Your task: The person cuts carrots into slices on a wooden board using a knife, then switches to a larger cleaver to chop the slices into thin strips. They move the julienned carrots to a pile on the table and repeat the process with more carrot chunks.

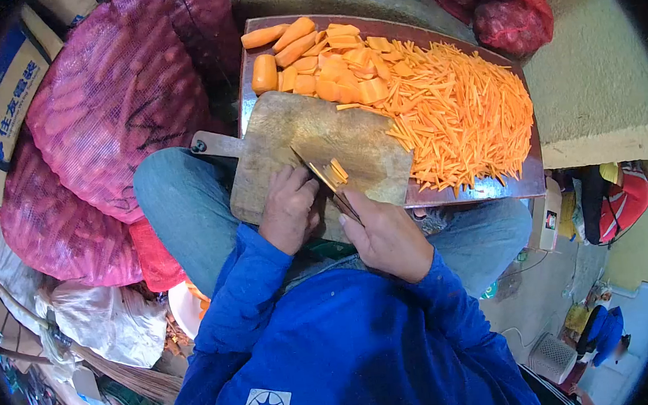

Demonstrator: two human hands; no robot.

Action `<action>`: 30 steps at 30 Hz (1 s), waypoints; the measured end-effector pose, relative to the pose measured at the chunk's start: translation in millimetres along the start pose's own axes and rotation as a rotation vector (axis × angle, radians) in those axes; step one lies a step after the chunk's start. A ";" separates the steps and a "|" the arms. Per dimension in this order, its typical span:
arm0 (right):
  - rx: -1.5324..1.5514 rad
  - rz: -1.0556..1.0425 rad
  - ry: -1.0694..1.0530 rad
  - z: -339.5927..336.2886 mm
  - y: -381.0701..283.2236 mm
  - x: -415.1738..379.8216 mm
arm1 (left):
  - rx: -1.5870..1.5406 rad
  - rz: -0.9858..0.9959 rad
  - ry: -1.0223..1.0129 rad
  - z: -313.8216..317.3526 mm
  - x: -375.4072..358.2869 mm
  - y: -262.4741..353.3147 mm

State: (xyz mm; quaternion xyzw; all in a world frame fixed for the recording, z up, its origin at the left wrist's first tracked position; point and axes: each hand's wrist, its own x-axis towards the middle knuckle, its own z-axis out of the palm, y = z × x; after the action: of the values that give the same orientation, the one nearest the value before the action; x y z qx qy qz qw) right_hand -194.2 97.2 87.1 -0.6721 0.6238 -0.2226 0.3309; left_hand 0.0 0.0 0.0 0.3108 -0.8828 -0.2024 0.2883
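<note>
My right hand (389, 232) grips a knife (345, 206), its blade pointing up and left across the wooden cutting board (266, 138). Close to the blade's left side, my left hand (291, 207) rests on the board with its fingers curled; whatever lies under them is hidden. A few cut carrot sticks (339, 171) lie just right of the blade. Beyond the board, a dark red tray or tabletop (483, 191) carries a large heap of carrot strips (469, 111), flat carrot slices (348, 71) and several peeled carrots (296, 40) at its far left.
Pink mesh sacks (115, 105) filled with produce are stacked at the left beside a cardboard box (4, 98). A smaller red mesh bag (512, 24) sits at the back right. The board rests above my legs (187, 206). A white plastic sack (108, 318) lies at lower left.
</note>
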 end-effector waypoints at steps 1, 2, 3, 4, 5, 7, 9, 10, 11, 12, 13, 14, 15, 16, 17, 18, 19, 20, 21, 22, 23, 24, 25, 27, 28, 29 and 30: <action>0.033 -0.012 0.016 -1.2 -1.7 0.9 | -0.004 0.000 0.003 -4.3 1.8 -0.4; 0.066 -0.025 0.024 -1.3 -2.4 1.9 | -0.010 -0.006 0.007 -7.5 2.4 -1.3; 0.046 0.015 -0.022 -14.5 -6.5 -16.3 | -0.060 -0.046 0.006 -0.3 -3.5 20.0; 0.048 0.045 -0.068 -14.5 -6.6 -15.9 | -0.046 -0.060 -0.007 -2.2 -3.4 19.4; 0.047 0.079 -0.109 -14.1 -6.2 -15.8 | -0.036 -0.069 -0.022 -2.4 -3.4 18.8; 0.031 0.072 -0.097 -9.9 -4.1 -8.1 | -0.031 -0.054 0.007 1.8 -4.4 12.5; 0.014 0.063 -0.072 -6.0 -0.3 -6.7 | -0.022 -0.026 0.036 1.7 -2.8 11.4; 0.027 0.001 -0.011 -3.6 2.0 -5.6 | -0.027 -0.040 0.034 -1.1 -1.7 11.7; 0.039 -0.062 0.044 -2.2 3.1 -4.5 | -0.033 -0.059 0.034 -3.0 -0.6 10.9; 0.041 -0.072 0.045 -4.4 1.8 -5.0 | -0.024 -0.059 0.038 -2.6 0.2 7.7; 0.106 -0.004 0.045 -9.3 -0.5 -8.2 | -0.012 -0.076 0.092 0.2 -0.6 4.5; 0.169 0.072 0.040 -12.5 -1.9 -11.6 | -0.009 -0.097 0.143 3.0 -2.8 4.1; 0.171 0.075 0.034 -12.3 -1.8 -12.8 | -0.010 -0.103 0.141 0.8 -3.1 4.6; 0.216 0.057 0.009 -12.6 -1.6 -14.0 | 0.023 -0.143 0.174 -2.9 -1.6 4.5; 0.259 0.039 -0.011 -13.3 -1.1 -14.8 | 0.056 -0.178 0.207 -6.0 1.7 4.4; 0.259 0.041 -0.005 -10.7 1.1 -15.9 | 0.053 -0.172 0.205 -7.8 5.2 4.3; 0.251 0.052 -0.023 -5.3 4.9 -17.0 | 0.021 -0.181 0.278 -9.2 8.2 4.1; 0.244 0.063 -0.044 -2.3 7.1 -17.5 | -0.010 -0.192 0.349 -9.8 9.5 3.7; 0.246 0.064 -0.045 -5.4 8.0 -17.7 | -0.010 -0.193 0.348 -8.5 8.5 2.4; 0.224 0.104 -0.038 -12.0 10.1 -18.4 | 0.010 -0.184 0.326 -6.3 6.6 0.4; 0.201 0.144 -0.031 -18.5 13.9 -19.5 | 0.030 -0.173 0.305 -4.9 5.9 -0.8; 0.202 0.145 -0.031 -21.9 23.4 -21.7 | 0.030 -0.173 0.304 -5.8 6.1 0.5; 0.145 0.094 0.089 -24.2 37.4 -24.9 | 0.061 -0.154 0.259 -7.3 6.3 3.4; 0.087 0.041 0.211 -38.3 55.2 -29.3 | 0.092 -0.131 0.215 -6.9 7.7 6.8; 0.082 0.114 0.235 -47.2 62.3 -29.6 | 0.088 -0.133 0.205 -6.4 8.8 8.0; 0.079 0.185 0.260 -55.2 68.7 -28.5 | 0.085 -0.132 0.195 -6.4 10.1 8.8; 0.141 0.212 0.257 -63.1 73.4 -25.6 | 0.088 -0.124 0.193 -4.1 9.9 7.7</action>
State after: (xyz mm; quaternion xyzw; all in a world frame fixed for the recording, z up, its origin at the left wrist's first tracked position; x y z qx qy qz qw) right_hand -293.0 111.7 79.9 -0.5440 0.7111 -0.3137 0.3163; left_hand -7.1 -1.7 11.1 0.3952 -0.8381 -0.1501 0.3448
